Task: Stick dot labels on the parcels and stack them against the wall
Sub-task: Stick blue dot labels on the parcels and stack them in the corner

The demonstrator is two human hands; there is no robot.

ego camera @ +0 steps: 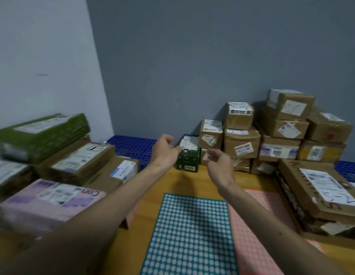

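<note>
Many parcels [242,135] stand stacked at the wall [192,56]; other boxes [79,157] wait, it seems. Left hand [164,149] and right hand [218,162] are loose, empty.

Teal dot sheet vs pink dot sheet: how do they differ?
Colour: the teal dot sheet has blue-green backing, the pink dot sheet salmon. Layering: teal lies on top; pink sticks out from under it. Dots: teal's look larger and wider spaced than pink's. Both lie flat on the wooden table, gridded with pale dots.
</note>
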